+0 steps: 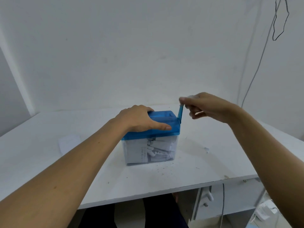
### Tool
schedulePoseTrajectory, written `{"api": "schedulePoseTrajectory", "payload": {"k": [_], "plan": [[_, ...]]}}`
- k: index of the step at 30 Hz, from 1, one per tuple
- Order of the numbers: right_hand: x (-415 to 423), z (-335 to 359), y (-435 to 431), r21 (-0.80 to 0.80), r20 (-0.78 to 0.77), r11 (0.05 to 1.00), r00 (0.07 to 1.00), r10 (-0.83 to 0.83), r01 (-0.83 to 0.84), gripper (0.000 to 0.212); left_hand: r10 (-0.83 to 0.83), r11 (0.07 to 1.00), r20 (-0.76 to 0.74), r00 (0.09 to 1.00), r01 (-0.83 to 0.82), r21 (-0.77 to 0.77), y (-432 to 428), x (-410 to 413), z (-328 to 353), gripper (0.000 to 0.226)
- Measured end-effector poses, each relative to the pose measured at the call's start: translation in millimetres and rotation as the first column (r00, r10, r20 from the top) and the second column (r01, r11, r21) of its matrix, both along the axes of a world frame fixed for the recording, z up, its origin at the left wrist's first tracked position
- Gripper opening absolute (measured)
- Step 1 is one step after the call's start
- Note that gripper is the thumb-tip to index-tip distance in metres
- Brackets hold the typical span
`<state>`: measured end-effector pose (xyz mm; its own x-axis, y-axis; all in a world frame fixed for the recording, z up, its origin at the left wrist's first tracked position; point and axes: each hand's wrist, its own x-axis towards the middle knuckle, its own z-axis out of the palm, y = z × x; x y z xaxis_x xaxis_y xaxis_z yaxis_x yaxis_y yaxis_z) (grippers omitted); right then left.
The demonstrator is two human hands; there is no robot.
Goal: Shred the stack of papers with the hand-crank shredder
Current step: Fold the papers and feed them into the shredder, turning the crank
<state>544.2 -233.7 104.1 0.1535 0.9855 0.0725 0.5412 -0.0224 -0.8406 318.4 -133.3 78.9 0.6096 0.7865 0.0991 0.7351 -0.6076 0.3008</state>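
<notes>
The shredder lid (164, 120) is pressed by the flat-fingered left hand (138, 118). The crank (180, 113) is pinched in the right hand (208, 106).

Blocked at mid-table (41, 137) by the shredder (148, 150), with the left hand (139, 119) laid over its blue lid and the right hand (205, 106) pinching the upright crank (180, 113) at its right rear corner. Open on the left as far as the papers (69, 143) lying flat; open in front and on the right over speckled tabletop. Closed behind by the wall (148, 55), with a hanging cable (256, 69) at far right.
</notes>
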Motion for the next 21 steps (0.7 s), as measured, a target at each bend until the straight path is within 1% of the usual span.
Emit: {"api": "schedulePoseTrajectory", "payload": {"k": [2, 4, 5, 7, 9, 10, 11, 12, 16, 19, 21], "plan": [[-0.7, -7.9, 18.2, 0.063, -0.021, 0.991, 0.993, -0.115, 0.116, 0.046, -0.002, 1.000, -0.005, 1.000, 0.002, 0.003, 0.5, 0.4, -0.4, 0.094], [-0.9, -16.5, 35.5, 0.118, 0.017, 0.962, 0.968, -0.251, 0.247, 0.047, -0.008, 1.000, -0.007, 1.000, 0.009, 0.004, 0.9, 0.2, -1.0, 0.093], [-0.8, -21.7, 43.9, 0.116, 0.046, 0.953, 0.957, -0.288, 0.281, 0.046, -0.012, 1.000, -0.004, 1.000, 0.012, 0.004, 1.8, -0.3, -0.5, 0.092], [2.0, -37.8, 58.1, 0.017, 0.143, 0.957, 0.946, -0.290, 0.290, 0.039, -0.018, 1.000, -0.005, 1.000, 0.018, -0.003, 0.5, -0.4, -0.7, 0.091], [1.8, -54.0, 67.6, -0.125, 0.262, 0.955, 0.937, -0.232, 0.271, 0.023, -0.018, 1.000, -0.012, 1.000, 0.018, 0.004, 0.0, -0.7, -0.4, 0.091], [0.8, -60.2, 69.5, -0.163, 0.277, 0.950, 0.937, -0.215, 0.266, 0.017, -0.017, 1.000, -0.020, 1.000, 0.018, 0.005, -0.2, -0.2, -0.2, 0.090], [0.4, -64.8, 71.3, -0.167, 0.262, 0.951, 0.941, -0.212, 0.261, 0.014, -0.016, 1.000, -0.027, 1.000, 0.017, 0.001, 0.0, 0.3, 0.3, 0.089], [-0.2, -69.1, 72.9, -0.137, 0.228, 0.956, 0.948, -0.224, 0.259, 0.011, -0.017, 1.000, -0.036, 0.999, 0.017, -0.005, 0.4, 0.3, 0.2, 0.088], [-0.3, -69.5, 75.7, 0.068, 0.088, 0.950, 0.947, -0.311, 0.305, 0.002, -0.035, 0.998, -0.090, 0.995, 0.030, -0.054, 4.0, 2.9, 3.0, 0.087], [-7.0, -53.3, 76.2, 0.137, 0.022, 0.951, 0.959, -0.282, 0.277, 0.008, -0.056, 0.997, -0.104, 0.993, 0.049, -0.064, 6.5, 2.4, 5.6, 0.087], [-13.8, -41.0, 76.1, 0.153, 0.038, 0.959, 0.968, -0.247, 0.239, 0.011, -0.071, 0.996, -0.103, 0.992, 0.065, -0.056, 8.0, 2.1, 6.7, 0.093]]}}
